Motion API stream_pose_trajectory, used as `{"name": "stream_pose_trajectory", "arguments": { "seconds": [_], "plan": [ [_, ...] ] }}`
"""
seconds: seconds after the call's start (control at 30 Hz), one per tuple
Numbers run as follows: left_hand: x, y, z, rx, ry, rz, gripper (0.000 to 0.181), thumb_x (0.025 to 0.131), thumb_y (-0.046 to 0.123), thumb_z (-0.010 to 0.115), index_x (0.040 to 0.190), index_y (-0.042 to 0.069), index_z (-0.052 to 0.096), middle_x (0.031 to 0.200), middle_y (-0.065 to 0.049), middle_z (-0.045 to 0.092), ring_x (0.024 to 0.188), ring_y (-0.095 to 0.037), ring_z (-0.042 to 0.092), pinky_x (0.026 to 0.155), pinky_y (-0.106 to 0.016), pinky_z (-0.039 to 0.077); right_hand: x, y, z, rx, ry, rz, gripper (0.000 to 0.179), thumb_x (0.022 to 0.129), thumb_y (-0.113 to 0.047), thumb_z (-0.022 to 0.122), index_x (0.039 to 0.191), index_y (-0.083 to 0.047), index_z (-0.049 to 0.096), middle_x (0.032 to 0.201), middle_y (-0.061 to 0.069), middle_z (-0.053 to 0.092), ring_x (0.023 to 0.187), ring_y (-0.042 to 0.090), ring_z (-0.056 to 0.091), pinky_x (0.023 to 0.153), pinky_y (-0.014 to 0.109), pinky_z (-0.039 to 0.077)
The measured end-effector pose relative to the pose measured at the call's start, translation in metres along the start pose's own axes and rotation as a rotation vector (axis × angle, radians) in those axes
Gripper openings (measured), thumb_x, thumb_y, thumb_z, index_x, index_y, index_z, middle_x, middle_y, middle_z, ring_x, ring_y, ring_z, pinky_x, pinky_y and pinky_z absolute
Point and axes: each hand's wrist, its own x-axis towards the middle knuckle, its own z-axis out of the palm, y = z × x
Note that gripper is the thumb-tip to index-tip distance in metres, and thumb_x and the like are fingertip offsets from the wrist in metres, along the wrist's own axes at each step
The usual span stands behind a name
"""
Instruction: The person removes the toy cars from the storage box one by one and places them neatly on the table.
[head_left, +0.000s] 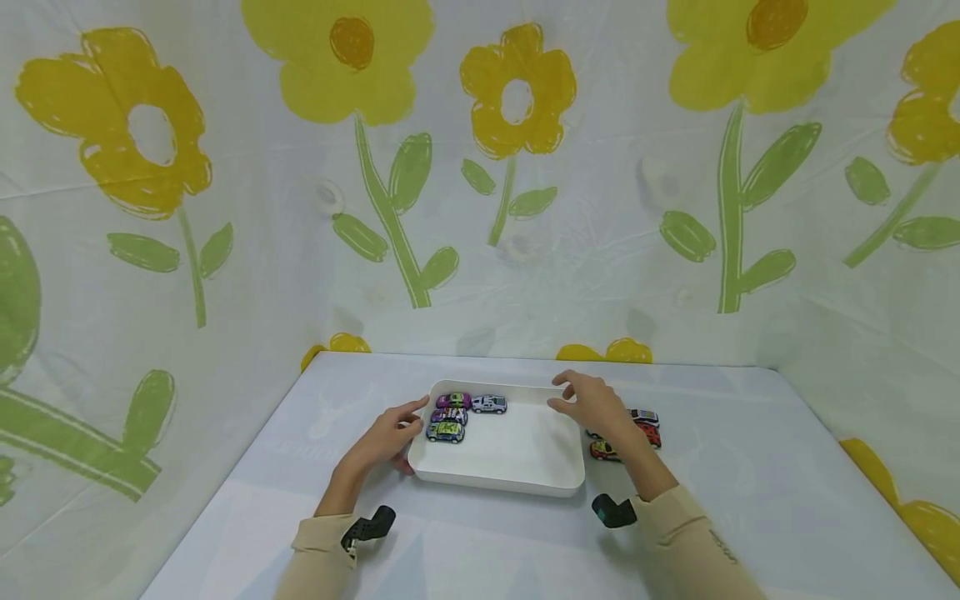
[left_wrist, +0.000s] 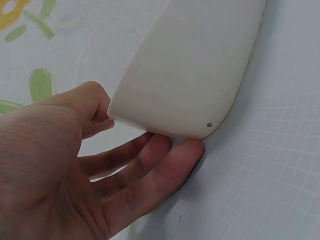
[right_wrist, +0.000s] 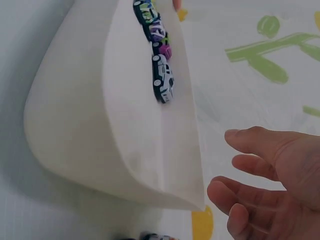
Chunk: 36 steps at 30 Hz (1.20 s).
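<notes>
A white tray (head_left: 510, 479) lies on the table with several toy cars in its back left corner. A silver toy car (right_wrist: 164, 79) sits right of a purple-green toy car (head_left: 453, 401); a purple-white toy car (head_left: 449, 416) and a yellow-green toy car (head_left: 446, 432) line up in front. My left hand (head_left: 390, 435) touches the tray's left outer wall, with fingertips (left_wrist: 185, 155) against it and the thumb side near the rim. Over the back right rim hovers my right hand (head_left: 596, 406), its fingers loosely bent and holding nothing.
Right of the tray, partly behind my right hand and forearm, are a black-and-white toy car (head_left: 645, 415), a red toy car (head_left: 652, 434) and a yellow-red toy car (head_left: 603, 451). A flower-printed curtain (head_left: 600, 250) stands behind the table (head_left: 480, 550).
</notes>
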Motion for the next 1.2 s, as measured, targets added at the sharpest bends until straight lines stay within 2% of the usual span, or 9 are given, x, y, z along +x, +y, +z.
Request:
{"name": "stream_pose_trajectory", "arguments": {
  "seconds": [0.2,0.53,0.73,0.97,1.2],
  "plan": [
    [0.0,0.001,0.0,-0.004,-0.003,0.005,0.056,0.097,0.015,0.052,0.152,0.018,0.039,0.13,-0.023,0.056,0.087,-0.024,0.066,0.048,-0.041,0.061,0.007,-0.008,0.008,0.025,0.016,0.001,0.044,0.09,-0.035,0.069,0.129,-0.016,0.06,0.108,0.01,0.07,0.084,0.022,0.064,0.07,0.034,0.059],
    [0.001,-0.001,0.001,0.01,0.013,-0.01,0.057,0.096,0.015,0.052,0.151,0.02,0.041,0.13,-0.022,0.057,0.088,-0.024,0.066,0.048,-0.04,0.061,0.013,-0.024,0.023,0.068,-0.03,0.031,0.046,0.089,-0.034,0.071,0.129,-0.016,0.06,0.107,0.011,0.07,0.082,0.021,0.062,0.072,0.035,0.058],
    [0.001,-0.002,0.001,0.009,0.006,-0.006,0.057,0.096,0.015,0.052,0.151,0.02,0.04,0.13,-0.023,0.057,0.09,-0.025,0.065,0.049,-0.04,0.061,0.019,-0.031,0.036,0.1,-0.063,0.054,0.047,0.088,-0.033,0.072,0.13,-0.016,0.059,0.106,0.01,0.069,0.077,0.019,0.061,0.067,0.03,0.057],
    [0.001,-0.002,0.0,0.014,0.005,0.012,0.055,0.098,0.015,0.052,0.151,0.018,0.04,0.128,-0.024,0.058,0.09,-0.025,0.066,0.048,-0.04,0.061,0.023,-0.037,0.05,0.106,-0.06,0.063,0.046,0.088,-0.034,0.072,0.129,-0.017,0.06,0.106,0.009,0.069,0.08,0.019,0.06,0.078,0.037,0.054],
    [-0.001,0.0,0.0,0.013,0.014,0.008,0.054,0.098,0.015,0.052,0.151,0.018,0.041,0.127,-0.023,0.059,0.091,-0.025,0.065,0.047,-0.04,0.061,0.027,-0.043,0.062,0.117,-0.082,0.054,0.047,0.088,-0.032,0.073,0.129,-0.016,0.059,0.102,0.007,0.068,0.078,0.018,0.058,0.066,0.029,0.053]
  ]
}}
